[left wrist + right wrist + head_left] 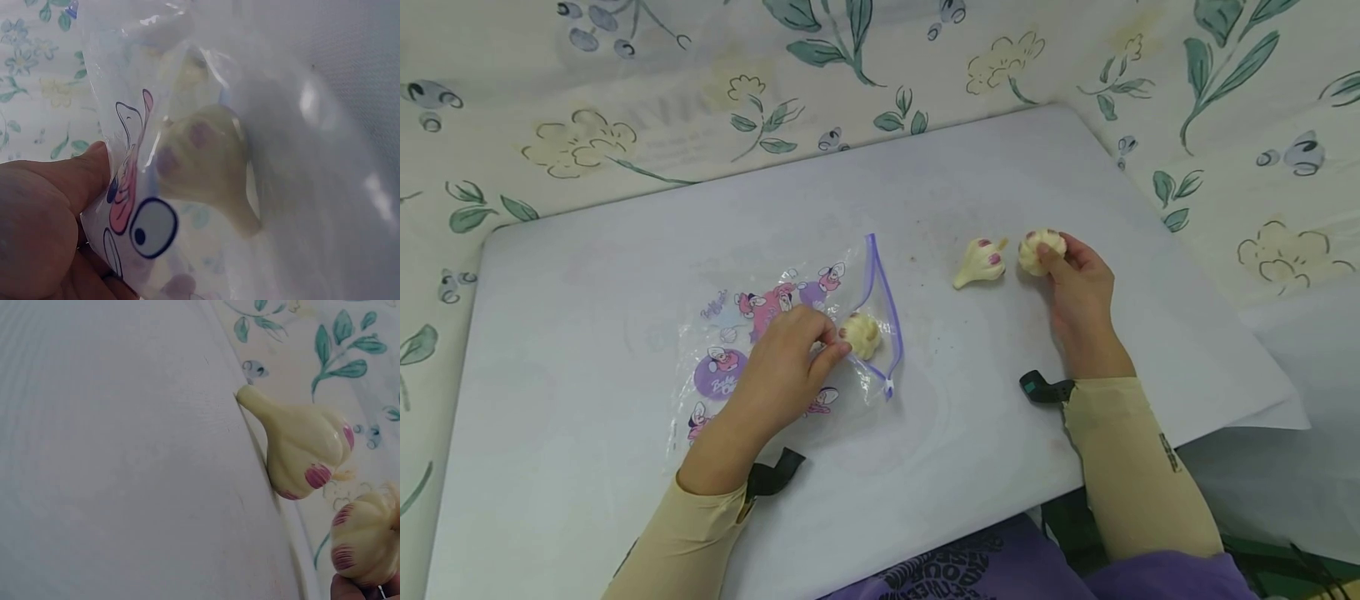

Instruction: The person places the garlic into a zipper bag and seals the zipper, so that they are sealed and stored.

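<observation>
My left hand point(786, 367) pinches the upper film of a clear zip bag point(719, 372) printed with pink and purple cartoon figures, close to its purple-edged mouth. One garlic bulb point(861, 337) shows at that mouth, beside the left thumb; in the left wrist view a bulb point(206, 156) appears through the film, stem downward. Off to the right, my right hand point(1082, 292) grips another garlic bulb point(1037, 250) between thumb and fingers. Just left of it a third garlic bulb point(981, 262) with purple patches lies on the table, its stem pointing toward the near left.
Under everything is a white tabletop point(580, 350). Floral cloth point(865, 100) runs along its far side and down the right. White sheets point(1262, 408) stick out at the right edge. Black straps point(775, 473) hang at both wrists.
</observation>
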A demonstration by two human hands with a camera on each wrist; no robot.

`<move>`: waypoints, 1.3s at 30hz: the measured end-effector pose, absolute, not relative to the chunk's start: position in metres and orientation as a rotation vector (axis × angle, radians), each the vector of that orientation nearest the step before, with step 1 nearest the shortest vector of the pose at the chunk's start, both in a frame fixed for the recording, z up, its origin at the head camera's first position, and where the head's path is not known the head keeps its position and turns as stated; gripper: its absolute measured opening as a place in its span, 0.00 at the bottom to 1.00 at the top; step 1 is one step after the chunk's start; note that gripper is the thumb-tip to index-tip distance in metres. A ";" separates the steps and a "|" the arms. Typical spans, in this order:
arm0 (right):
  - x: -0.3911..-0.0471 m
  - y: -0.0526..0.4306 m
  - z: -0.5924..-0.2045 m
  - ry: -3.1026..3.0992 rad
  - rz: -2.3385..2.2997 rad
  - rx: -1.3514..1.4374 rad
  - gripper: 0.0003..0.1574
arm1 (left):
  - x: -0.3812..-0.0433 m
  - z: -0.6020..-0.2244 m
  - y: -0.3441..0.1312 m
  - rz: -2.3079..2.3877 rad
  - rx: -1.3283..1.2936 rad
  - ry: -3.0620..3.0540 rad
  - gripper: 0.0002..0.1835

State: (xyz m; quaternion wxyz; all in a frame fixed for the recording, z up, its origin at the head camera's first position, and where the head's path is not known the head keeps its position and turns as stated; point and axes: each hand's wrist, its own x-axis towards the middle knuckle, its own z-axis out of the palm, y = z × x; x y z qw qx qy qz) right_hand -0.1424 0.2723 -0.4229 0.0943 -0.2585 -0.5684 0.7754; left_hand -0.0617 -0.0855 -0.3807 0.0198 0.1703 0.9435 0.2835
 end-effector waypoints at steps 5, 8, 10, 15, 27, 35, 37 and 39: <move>-0.142 0.272 -0.423 -1.659 2.304 -0.757 0.32 | -0.062 -0.381 -0.085 0.890 0.523 2.926 0.10; -0.142 0.272 -0.423 -1.657 2.304 -0.750 0.32 | -0.062 -0.380 -0.085 0.888 0.521 2.923 0.10; -0.142 0.272 -0.423 -1.665 2.300 -0.750 0.31 | -0.062 -0.380 -0.085 0.886 0.521 2.922 0.10; -0.142 0.271 -0.422 -1.660 2.310 -0.749 0.31 | -0.061 -0.380 -0.085 0.883 0.522 2.922 0.10; -0.140 0.266 -0.418 -1.576 2.375 -0.694 0.27 | -0.062 -0.380 -0.086 0.877 0.539 2.925 0.11; -0.138 0.262 -0.415 -1.574 2.373 -0.672 0.25 | -0.062 -0.381 -0.086 0.888 0.546 2.928 0.11; -0.138 0.261 -0.414 -1.581 2.369 -0.674 0.26 | -0.062 -0.381 -0.085 0.891 0.545 2.925 0.11; -0.137 0.260 -0.412 -1.570 2.381 -0.659 0.27 | -0.062 -0.381 -0.085 0.894 0.545 2.922 0.11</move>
